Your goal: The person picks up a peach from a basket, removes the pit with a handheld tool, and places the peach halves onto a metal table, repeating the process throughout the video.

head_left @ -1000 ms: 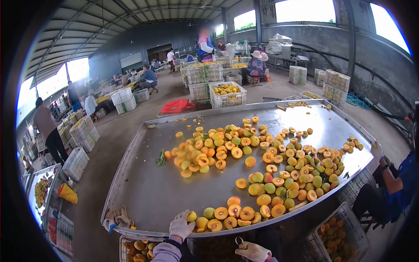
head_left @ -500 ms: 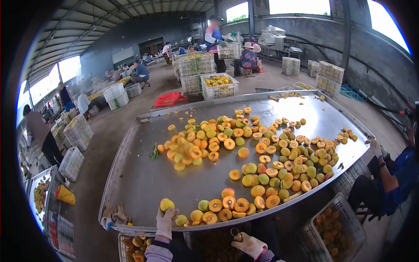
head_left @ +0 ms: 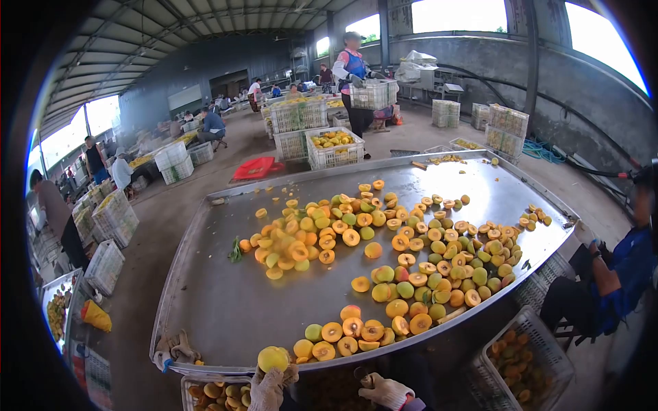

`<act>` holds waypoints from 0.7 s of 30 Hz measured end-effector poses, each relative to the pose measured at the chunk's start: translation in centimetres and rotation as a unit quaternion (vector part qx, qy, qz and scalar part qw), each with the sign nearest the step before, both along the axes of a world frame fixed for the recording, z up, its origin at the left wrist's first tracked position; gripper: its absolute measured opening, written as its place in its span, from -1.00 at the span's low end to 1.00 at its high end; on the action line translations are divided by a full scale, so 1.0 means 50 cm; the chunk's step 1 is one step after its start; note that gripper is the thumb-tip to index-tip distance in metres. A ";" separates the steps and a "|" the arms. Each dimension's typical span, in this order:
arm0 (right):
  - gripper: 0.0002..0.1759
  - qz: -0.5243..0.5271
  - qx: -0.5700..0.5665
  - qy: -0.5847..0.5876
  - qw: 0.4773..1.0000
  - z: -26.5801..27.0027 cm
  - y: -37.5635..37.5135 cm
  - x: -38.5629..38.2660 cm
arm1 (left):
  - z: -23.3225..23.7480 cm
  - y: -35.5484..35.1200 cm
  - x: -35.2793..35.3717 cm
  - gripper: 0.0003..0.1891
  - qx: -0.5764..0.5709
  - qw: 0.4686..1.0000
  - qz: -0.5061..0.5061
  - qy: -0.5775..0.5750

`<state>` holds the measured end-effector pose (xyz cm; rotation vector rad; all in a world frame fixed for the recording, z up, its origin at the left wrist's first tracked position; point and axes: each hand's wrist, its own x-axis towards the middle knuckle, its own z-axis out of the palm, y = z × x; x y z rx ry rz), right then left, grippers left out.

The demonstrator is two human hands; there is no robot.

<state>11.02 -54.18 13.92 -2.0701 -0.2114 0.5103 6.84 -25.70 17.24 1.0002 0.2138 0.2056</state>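
Note:
My left hand point(head_left: 269, 388), in a pale knitted work glove, holds up a yellow-green apricot point(head_left: 273, 358) at the near edge of the metal table point(head_left: 226, 322). My right hand point(head_left: 387, 392), gloved likewise, is closed around a small ring-shaped metal tool point(head_left: 360, 372), below the table edge. Beyond the hands, a row of halved apricots point(head_left: 347, 345) with brown centres lies along the rim. Whole and cut apricots form a larger heap point(head_left: 452, 264) on the right and another heap point(head_left: 295, 236) further back.
A crate of apricots point(head_left: 218, 396) stands below my left hand, another crate point(head_left: 526, 366) at the lower right. Spare gloves point(head_left: 177, 348) lie on the near left corner. A seated co-worker point(head_left: 620, 281) is at the right; another person point(head_left: 354, 75) stands behind stacked crates point(head_left: 299, 127).
My left hand has brought the apricot lower and closer to me, off the tabletop. The right hand still grips the ring tool. The standing person behind has straightened up, and the view has shifted slightly.

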 end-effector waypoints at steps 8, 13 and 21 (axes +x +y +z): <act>-0.81 0.064 0.072 0.001 0.995 -0.010 -0.010 -0.018 | -0.036 -0.074 -0.018 -0.53 0.020 0.996 -0.082 0.014; -0.83 -0.018 0.288 0.151 0.945 0.096 0.014 -0.036 | 0.002 -0.107 -0.014 -0.47 0.197 0.970 -0.145 0.013; -0.77 -0.135 0.450 0.111 0.876 0.019 0.036 -0.023 | 0.059 -0.184 -0.008 -0.31 0.650 0.740 -0.080 -0.153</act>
